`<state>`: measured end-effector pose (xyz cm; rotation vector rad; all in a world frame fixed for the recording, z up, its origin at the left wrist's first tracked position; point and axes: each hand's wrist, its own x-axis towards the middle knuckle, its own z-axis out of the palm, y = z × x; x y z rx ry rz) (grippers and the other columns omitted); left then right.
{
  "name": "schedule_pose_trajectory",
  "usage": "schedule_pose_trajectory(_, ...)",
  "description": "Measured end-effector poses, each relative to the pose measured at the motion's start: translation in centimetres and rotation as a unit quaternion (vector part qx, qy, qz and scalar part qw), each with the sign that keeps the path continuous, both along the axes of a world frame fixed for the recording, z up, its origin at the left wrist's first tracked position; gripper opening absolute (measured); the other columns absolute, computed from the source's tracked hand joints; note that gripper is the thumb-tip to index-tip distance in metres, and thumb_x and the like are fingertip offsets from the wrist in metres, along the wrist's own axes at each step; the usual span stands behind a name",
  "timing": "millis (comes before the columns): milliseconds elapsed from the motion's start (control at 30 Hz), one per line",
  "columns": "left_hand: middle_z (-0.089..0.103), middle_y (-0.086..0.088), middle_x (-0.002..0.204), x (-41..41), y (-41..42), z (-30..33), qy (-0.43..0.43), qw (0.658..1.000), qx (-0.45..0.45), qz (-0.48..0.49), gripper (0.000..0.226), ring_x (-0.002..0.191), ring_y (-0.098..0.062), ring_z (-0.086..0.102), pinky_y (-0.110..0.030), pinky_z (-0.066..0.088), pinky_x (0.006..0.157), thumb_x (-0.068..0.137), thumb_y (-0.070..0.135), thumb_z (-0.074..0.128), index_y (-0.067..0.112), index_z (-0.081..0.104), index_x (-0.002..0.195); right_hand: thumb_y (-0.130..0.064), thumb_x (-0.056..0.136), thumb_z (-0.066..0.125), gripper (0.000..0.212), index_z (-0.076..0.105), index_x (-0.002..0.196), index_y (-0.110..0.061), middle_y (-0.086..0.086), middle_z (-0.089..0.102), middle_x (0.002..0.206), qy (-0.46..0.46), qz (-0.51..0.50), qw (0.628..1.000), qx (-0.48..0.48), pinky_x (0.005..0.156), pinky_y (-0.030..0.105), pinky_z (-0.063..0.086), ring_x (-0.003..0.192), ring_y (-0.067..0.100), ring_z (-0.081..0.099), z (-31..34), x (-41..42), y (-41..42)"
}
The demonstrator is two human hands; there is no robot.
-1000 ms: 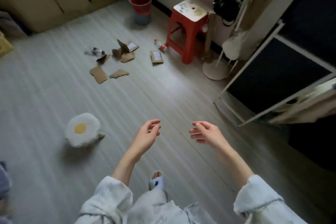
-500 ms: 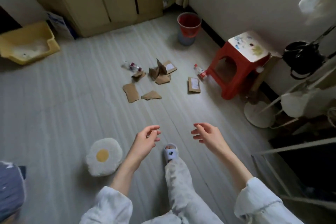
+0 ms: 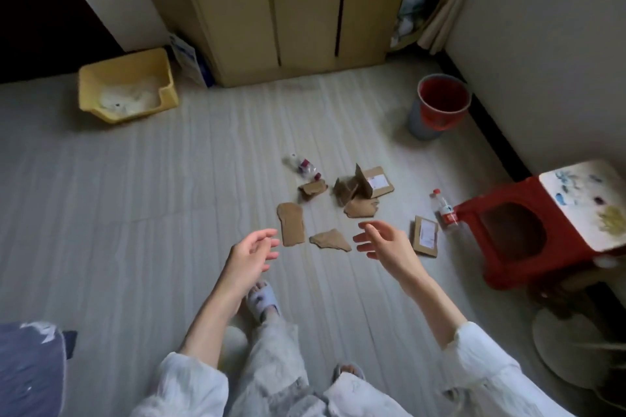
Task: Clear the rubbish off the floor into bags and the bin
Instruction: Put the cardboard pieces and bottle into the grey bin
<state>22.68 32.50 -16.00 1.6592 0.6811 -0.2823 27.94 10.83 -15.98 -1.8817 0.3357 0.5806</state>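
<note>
Torn cardboard pieces lie scattered on the pale floor: a long strip (image 3: 291,227), a small wedge (image 3: 331,240), a ragged piece (image 3: 361,207) and a folded box part with a white label (image 3: 374,181). A flat labelled packet (image 3: 425,236) lies to the right. A crushed clear bottle (image 3: 303,166) and a plastic bottle with a red label (image 3: 443,207) lie nearby. A bin with a red liner (image 3: 440,105) stands by the wall. My left hand (image 3: 250,256) and right hand (image 3: 384,242) hover above the floor just short of the cardboard, fingers relaxed, holding nothing.
A red stool (image 3: 528,230) with a paint-stained top stands at the right, close to the bottle. A yellow tray (image 3: 127,86) sits at the back left beside a beige cabinet (image 3: 288,13). A round fan base (image 3: 576,349) is at the lower right. My slippered foot (image 3: 262,298) steps forward.
I have walked closer to the rubbish, so the cardboard now lies just beyond my fingertips. The egg-shaped cushion has dropped out of view. Both hands stay empty and relaxed.
</note>
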Motion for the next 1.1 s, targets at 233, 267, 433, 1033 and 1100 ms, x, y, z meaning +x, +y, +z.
schedule_pose_trajectory(233, 0.06, -0.007, 0.105, 17.1, 11.8, -2.2, 0.006, 0.999, -0.014, -0.036, 0.021, 0.088, -0.019, 0.058, -0.022, 0.044, 0.071, 0.099, 0.011, 0.038, 0.013, 0.054, 0.111, -0.02, 0.098, 0.042, 0.023, 0.062, 0.106, -0.011, 0.004, 0.069, 0.087, -0.009, -0.067, 0.998, 0.005, 0.087, 0.041, 0.051, 0.085, 0.024, 0.066, -0.8, 16.6, 10.5)
schedule_pose_trajectory(267, 0.06, -0.008, 0.105, 20.0, 14.0, -1.9, 0.001, 0.999, -0.009, -0.047, 0.02, 0.086, -0.018, 0.057, -0.021, 0.043, 0.07, 0.099, 0.01, 0.038, 0.013, 0.054, 0.11, -0.019, 0.098, 0.043, 0.024, 0.063, 0.106, -0.009, 0.002, 0.069, 0.084, -0.013, -0.09, 0.996, 0.012, 0.087, 0.042, 0.051, 0.082, 0.023, 0.066, -0.7, 19.2, 12.4)
schedule_pose_trajectory(433, 0.06, -0.01, 0.102, 33.0, 23.2, 0.2, -0.024, 0.996, 0.028, -0.077, 0.023, 0.076, -0.011, 0.055, -0.021, 0.041, 0.069, 0.098, 0.007, 0.038, 0.008, 0.055, 0.112, -0.023, 0.099, 0.043, 0.021, 0.062, 0.105, -0.016, 0.001, 0.07, 0.09, -0.014, -0.089, 0.995, 0.041, 0.085, 0.035, 0.054, 0.086, 0.02, 0.068, 1.7, 29.5, 20.4)
schedule_pose_trajectory(1033, 0.061, -0.018, 0.103, 78.3, 28.9, 0.2, -0.037, 0.95, 0.106, -0.291, 0.026, 0.068, -0.008, 0.056, -0.001, 0.042, 0.054, 0.096, 0.0, 0.038, -0.004, 0.055, 0.116, -0.02, 0.098, 0.042, 0.021, 0.06, 0.105, -0.01, 0.006, 0.067, 0.088, 0.027, -0.318, 0.941, 0.109, 0.074, 0.028, 0.049, 0.082, 0.023, 0.062, -1.0, 65.5, 25.8)
schedule_pose_trajectory(1100, 0.059, -0.017, 0.102, 83.8, 26.8, 0.6, -0.057, 0.943, 0.095, -0.312, 0.027, 0.066, -0.004, 0.058, -0.003, 0.043, 0.055, 0.096, -0.001, 0.037, -0.005, 0.054, 0.116, -0.019, 0.098, 0.042, 0.021, 0.06, 0.104, -0.011, 0.005, 0.067, 0.088, 0.023, -0.337, 0.935, 0.104, 0.072, 0.027, 0.047, 0.082, 0.021, 0.062, -0.3, 69.1, 24.8)
